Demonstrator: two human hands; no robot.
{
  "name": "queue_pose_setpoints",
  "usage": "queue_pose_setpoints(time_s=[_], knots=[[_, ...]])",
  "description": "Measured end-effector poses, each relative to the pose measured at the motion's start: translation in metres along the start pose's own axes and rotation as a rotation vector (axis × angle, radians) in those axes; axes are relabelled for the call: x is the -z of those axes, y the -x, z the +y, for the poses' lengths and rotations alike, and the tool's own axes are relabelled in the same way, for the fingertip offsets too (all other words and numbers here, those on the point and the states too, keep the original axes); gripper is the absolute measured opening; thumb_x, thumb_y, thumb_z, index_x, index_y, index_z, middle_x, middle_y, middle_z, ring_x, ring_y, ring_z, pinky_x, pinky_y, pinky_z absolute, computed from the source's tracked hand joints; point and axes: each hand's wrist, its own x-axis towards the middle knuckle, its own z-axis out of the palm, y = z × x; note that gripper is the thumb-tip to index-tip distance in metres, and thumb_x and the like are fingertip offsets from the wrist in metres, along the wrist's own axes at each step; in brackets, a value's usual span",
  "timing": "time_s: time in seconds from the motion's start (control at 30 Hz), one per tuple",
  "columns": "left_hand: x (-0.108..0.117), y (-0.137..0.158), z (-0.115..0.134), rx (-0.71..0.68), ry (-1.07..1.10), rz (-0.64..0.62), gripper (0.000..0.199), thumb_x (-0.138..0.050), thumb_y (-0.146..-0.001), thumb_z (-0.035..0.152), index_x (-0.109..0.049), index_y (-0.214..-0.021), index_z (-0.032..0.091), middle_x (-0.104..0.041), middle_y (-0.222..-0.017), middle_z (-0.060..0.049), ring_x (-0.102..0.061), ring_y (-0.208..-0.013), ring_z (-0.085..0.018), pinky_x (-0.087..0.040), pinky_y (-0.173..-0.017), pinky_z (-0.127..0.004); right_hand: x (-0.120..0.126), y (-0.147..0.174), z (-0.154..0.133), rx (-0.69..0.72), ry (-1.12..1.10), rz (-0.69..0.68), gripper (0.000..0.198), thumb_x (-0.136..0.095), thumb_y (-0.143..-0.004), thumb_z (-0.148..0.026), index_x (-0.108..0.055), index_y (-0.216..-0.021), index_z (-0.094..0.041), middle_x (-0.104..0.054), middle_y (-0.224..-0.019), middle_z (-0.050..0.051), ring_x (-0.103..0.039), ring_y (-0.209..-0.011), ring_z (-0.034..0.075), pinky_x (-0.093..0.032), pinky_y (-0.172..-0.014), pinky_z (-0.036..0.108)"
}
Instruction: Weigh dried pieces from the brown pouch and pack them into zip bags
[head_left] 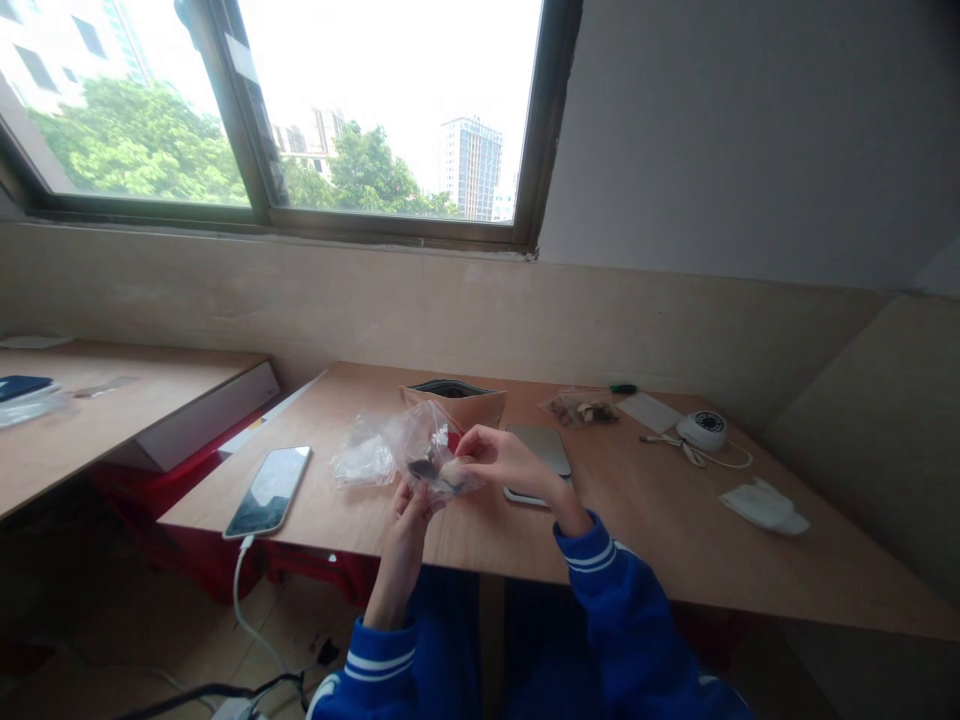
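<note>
Nearest the camera, blue sleeves with white cuff stripes reach over the worktop. The clear plastic bag is held above it, in front of the open brown pouch. Left hand: grip clamped on the bag's lower part. Right hand: fingertips at a pale piece; whether they close on it or on film cannot be told. A dark piece shows inside. Assessment: bag probably light, limp and slippery; fragility of contents undetermined. Advisable hold: gathered film, beside the pieces.
</note>
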Motion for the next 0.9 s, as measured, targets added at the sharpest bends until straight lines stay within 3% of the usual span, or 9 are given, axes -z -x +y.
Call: queue_pose_setpoints(time_s=[0.13,0.27,0.5,0.63,0.73,0.9], knots=[[0.003,0.0,0.003,0.018,0.014,0.026,0.045,-0.071,-0.076,0.033,-0.062,-0.118,0.02,-0.066,-0.117,-0.009,-0.062,-0.101,-0.021,-0.049,-0.084,-0.032,-0.001,-0.002,-0.004,0.067,-0.01,0.006,0.027,-0.069,-0.079,-0.038,-0.065,-0.096,-0.018,-0.066,-0.1,0.005,-0.063,-0.092,0.018,-0.052,-0.082,0.032],[0.007,0.0,0.005,0.033,-0.026,0.02,0.047,-0.073,-0.074,0.034,-0.063,-0.118,0.021,-0.066,-0.117,-0.008,-0.063,-0.099,-0.02,-0.049,-0.08,-0.028,-0.001,-0.002,-0.006,0.137,-0.054,0.097,0.027,-0.07,-0.078,-0.036,-0.065,-0.099,-0.02,-0.065,-0.105,0.005,-0.063,-0.099,0.018,-0.053,-0.086,0.032],[0.012,-0.004,0.001,0.051,-0.037,0.082,0.048,-0.077,-0.069,0.037,-0.064,-0.113,0.021,-0.066,-0.116,-0.007,-0.064,-0.085,-0.015,-0.05,-0.073,-0.025,0.01,-0.022,-0.022,0.29,-0.106,0.446,0.026,-0.068,-0.08,-0.039,-0.063,-0.099,-0.021,-0.068,-0.1,0.004,-0.066,-0.088,0.016,-0.054,-0.08,0.029],[0.014,-0.005,0.003,0.064,-0.075,0.101,0.051,-0.078,-0.066,0.037,-0.065,-0.112,0.02,-0.066,-0.115,-0.008,-0.063,-0.082,-0.014,-0.049,-0.07,-0.024,0.019,-0.044,-0.024,0.401,0.08,0.531,0.024,-0.06,-0.087,-0.039,-0.064,-0.103,-0.021,-0.067,-0.104,0.006,-0.065,-0.091,0.016,-0.053,-0.082,0.029],[0.013,-0.004,0.006,0.058,-0.072,0.123,0.048,-0.08,-0.063,0.037,-0.067,-0.106,0.019,-0.067,-0.111,-0.008,-0.063,-0.082,-0.015,-0.049,-0.067,-0.024,0.024,-0.057,-0.016,0.461,0.32,0.448,0.017,-0.055,-0.091,-0.032,-0.066,-0.098,-0.021,-0.067,-0.103,0.006,-0.064,-0.097,0.017,-0.05,-0.087,0.032],[0.011,-0.001,0.011,0.057,-0.097,0.113,0.046,-0.08,-0.063,0.037,-0.068,-0.103,0.019,-0.067,-0.11,-0.007,-0.063,-0.078,-0.014,-0.049,-0.066,-0.024,0.023,-0.06,-0.003,0.408,0.685,0.364,0.021,-0.048,-0.094,-0.023,-0.069,-0.091,-0.023,-0.069,-0.112,0.005,-0.055,-0.117,0.022,-0.028,-0.108,0.049]])
